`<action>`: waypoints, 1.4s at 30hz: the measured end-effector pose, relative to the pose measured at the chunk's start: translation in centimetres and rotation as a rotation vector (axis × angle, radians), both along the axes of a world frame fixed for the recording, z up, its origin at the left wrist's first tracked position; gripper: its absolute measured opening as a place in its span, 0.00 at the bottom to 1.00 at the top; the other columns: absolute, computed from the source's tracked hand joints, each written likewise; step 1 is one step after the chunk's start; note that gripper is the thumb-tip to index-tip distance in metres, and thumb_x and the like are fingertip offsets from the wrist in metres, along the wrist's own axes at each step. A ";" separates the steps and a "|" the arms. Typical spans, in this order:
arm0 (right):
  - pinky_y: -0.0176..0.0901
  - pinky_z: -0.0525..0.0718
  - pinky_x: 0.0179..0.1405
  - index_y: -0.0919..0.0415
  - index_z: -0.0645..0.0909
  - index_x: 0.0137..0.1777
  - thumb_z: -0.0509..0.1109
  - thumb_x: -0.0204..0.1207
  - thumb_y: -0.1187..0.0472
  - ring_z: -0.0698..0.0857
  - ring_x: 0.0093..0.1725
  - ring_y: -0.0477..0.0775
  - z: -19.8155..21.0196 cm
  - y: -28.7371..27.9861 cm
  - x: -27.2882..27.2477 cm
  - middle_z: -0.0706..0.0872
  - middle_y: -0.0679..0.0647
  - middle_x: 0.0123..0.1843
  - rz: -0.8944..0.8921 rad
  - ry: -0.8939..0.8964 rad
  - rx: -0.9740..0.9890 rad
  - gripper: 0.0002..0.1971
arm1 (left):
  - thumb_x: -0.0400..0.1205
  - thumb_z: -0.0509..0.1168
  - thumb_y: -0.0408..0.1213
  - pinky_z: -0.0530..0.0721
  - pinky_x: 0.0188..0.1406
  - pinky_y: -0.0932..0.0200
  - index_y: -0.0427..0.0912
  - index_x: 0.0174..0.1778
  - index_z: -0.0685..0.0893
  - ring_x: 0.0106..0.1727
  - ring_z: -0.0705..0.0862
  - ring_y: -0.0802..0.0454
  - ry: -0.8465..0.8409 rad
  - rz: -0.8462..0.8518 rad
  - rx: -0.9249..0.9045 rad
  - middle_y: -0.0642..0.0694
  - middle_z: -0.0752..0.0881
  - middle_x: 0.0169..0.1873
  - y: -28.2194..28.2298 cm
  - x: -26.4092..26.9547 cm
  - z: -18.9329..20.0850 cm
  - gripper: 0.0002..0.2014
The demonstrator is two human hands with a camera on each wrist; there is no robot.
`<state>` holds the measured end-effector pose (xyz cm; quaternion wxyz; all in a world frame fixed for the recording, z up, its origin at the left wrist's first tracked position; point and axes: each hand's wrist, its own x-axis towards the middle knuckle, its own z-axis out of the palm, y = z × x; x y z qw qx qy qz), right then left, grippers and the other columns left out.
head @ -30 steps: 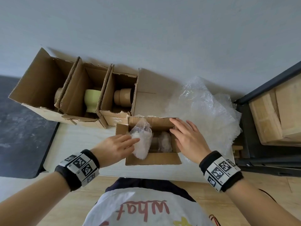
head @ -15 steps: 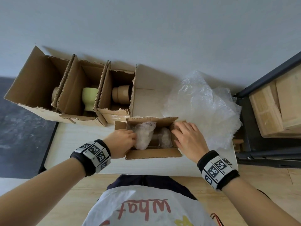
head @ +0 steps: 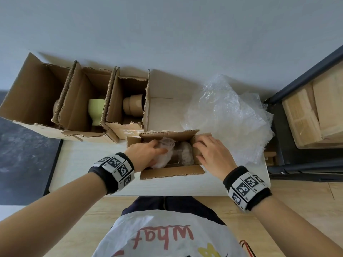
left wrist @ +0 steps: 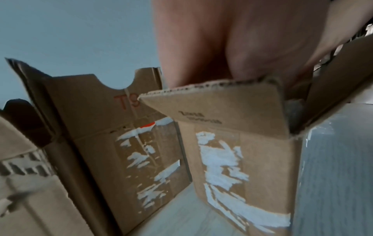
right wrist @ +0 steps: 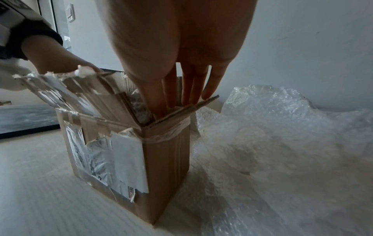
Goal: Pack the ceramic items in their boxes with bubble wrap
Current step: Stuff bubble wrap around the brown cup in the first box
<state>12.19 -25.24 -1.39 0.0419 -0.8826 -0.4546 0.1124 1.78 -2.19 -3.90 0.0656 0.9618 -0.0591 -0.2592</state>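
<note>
A small open cardboard box (head: 172,172) stands on the white table in front of me. My left hand (head: 151,153) reaches in from the left and grips a bubble-wrapped item (head: 164,161), which sits low in the box's left half. A second wrapped bundle (head: 183,153) lies beside it inside. My right hand (head: 203,148) rests with straight fingers on the box's right flap; the right wrist view shows those fingers (right wrist: 187,92) running down along the flap of the box (right wrist: 165,167). In the left wrist view only my left hand's palm (left wrist: 222,39) shows above the box (left wrist: 242,159).
Three larger open boxes line the back left; one holds a green cup (head: 96,110), another a tan ceramic pot (head: 133,104). A loose heap of bubble wrap (head: 226,117) lies right of the small box. A dark shelf (head: 278,138) with wooden crates stands at far right.
My left hand has pushed the wrapped item from above the box rim down into the box. My right hand stayed on the right flap and shifted slightly.
</note>
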 end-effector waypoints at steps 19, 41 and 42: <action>0.48 0.78 0.63 0.57 0.71 0.74 0.69 0.74 0.70 0.75 0.67 0.57 2.0 2.8 -0.5 0.73 0.57 0.73 0.183 0.131 -0.221 0.28 | 0.85 0.39 0.58 0.66 0.76 0.49 0.59 0.74 0.73 0.70 0.77 0.50 -0.126 -0.121 -0.049 0.49 0.75 0.74 0.5 -5.6 3.1 0.27; 0.45 0.83 0.58 0.56 0.76 0.72 0.58 0.81 0.70 0.82 0.62 0.52 3.7 5.6 0.7 0.80 0.53 0.70 0.086 0.418 0.145 0.21 | 0.81 0.45 0.63 0.67 0.77 0.47 0.51 0.51 0.76 0.52 0.82 0.55 -0.265 0.056 -0.185 0.56 0.81 0.49 1.3 -5.4 1.3 0.22; 0.45 0.85 0.51 0.59 0.79 0.67 0.60 0.80 0.71 0.84 0.54 0.50 4.2 4.7 1.5 0.84 0.53 0.61 0.040 0.333 0.287 0.18 | 0.82 0.45 0.63 0.67 0.77 0.47 0.51 0.57 0.77 0.56 0.82 0.54 -0.267 0.063 -0.185 0.54 0.82 0.55 1.2 -5.6 1.4 0.24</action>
